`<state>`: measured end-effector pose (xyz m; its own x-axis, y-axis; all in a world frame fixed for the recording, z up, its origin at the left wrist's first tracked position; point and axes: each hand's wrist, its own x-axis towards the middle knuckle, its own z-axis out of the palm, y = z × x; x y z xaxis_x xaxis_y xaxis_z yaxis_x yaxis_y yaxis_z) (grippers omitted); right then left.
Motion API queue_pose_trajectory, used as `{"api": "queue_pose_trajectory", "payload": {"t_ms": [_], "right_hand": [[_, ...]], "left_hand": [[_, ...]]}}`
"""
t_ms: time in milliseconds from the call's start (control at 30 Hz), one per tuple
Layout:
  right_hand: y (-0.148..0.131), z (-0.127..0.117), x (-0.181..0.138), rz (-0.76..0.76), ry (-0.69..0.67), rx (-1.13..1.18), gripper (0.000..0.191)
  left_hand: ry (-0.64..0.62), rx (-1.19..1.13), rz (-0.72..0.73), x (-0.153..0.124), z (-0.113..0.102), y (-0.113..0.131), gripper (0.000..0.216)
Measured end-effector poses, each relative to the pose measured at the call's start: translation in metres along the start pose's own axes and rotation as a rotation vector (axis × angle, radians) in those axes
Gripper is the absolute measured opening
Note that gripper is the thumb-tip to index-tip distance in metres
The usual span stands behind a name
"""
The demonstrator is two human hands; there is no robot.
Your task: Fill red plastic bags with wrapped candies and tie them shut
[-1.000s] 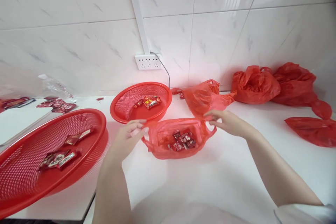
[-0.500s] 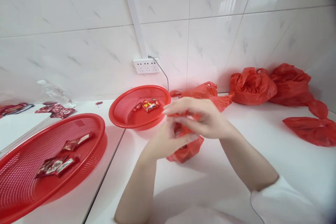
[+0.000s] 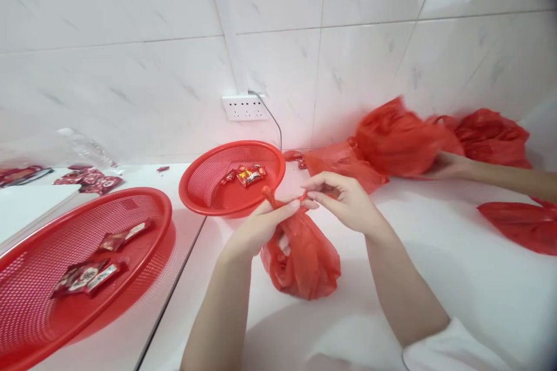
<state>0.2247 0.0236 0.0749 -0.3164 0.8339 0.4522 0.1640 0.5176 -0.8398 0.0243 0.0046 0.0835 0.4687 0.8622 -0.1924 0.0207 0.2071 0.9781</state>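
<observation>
A small red plastic bag with candy packets inside hangs just above the white counter, its top gathered into a twist. My left hand pinches the left handle of the bag. My right hand pinches the other handle right beside it, fingertips almost touching the left hand's. Behind my hands sits a small red mesh basket holding a few candy packets.
A large red mesh basket with several packets lies at the left. More red bags pile at the back right, where another person's hand holds one bag. A wall socket and loose packets are behind.
The bag was spread open on the counter; my hands have brought its handles together, closed its top and lifted it. Another person's arm has come in at the right and moved a bag.
</observation>
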Motion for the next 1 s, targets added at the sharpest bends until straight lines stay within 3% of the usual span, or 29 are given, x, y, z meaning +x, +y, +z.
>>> {"api": "queue_pose_trajectory", "payload": {"t_ms": [67, 167, 300, 400, 533, 700, 767, 833, 933, 1000], "right_hand": [[0.004, -0.006, 0.000, 0.015, 0.101, 0.011, 0.012], [0.004, -0.014, 0.000, 0.027, 0.157, 0.033, 0.016], [-0.003, -0.010, -0.001, 0.068, -0.050, -0.023, 0.029], [-0.005, -0.003, 0.000, 0.104, -0.157, 0.027, 0.012], [0.004, -0.004, 0.003, 0.081, 0.008, 0.104, 0.008], [0.013, -0.015, 0.003, -0.013, 0.275, 0.232, 0.013], [0.009, -0.021, -0.001, -0.047, 0.183, 0.246, 0.011], [0.001, -0.027, -0.006, -0.057, -0.075, 0.210, 0.009], [-0.008, -0.033, -0.012, -0.072, -0.473, 0.093, 0.011], [-0.010, -0.034, -0.012, -0.075, -0.580, 0.054, 0.012]], "left_hand": [[-0.093, -0.053, 0.016, -0.002, -0.009, 0.004, 0.044], [-0.067, -0.077, 0.047, -0.003, -0.019, 0.006, 0.042], [-0.101, -0.053, 0.081, 0.001, -0.014, 0.004, 0.037], [-0.130, -0.023, 0.045, 0.005, -0.007, 0.002, 0.038], [-0.107, -0.069, -0.028, 0.010, -0.008, 0.000, 0.039], [0.019, -0.194, 0.037, 0.018, -0.016, -0.003, 0.043], [0.063, -0.249, 0.064, 0.021, -0.017, -0.003, 0.043], [0.087, -0.247, 0.109, 0.021, -0.016, -0.003, 0.040], [0.095, -0.064, 0.167, 0.018, -0.014, -0.002, 0.025], [0.085, 0.136, 0.228, 0.016, -0.013, -0.001, 0.014]]}}
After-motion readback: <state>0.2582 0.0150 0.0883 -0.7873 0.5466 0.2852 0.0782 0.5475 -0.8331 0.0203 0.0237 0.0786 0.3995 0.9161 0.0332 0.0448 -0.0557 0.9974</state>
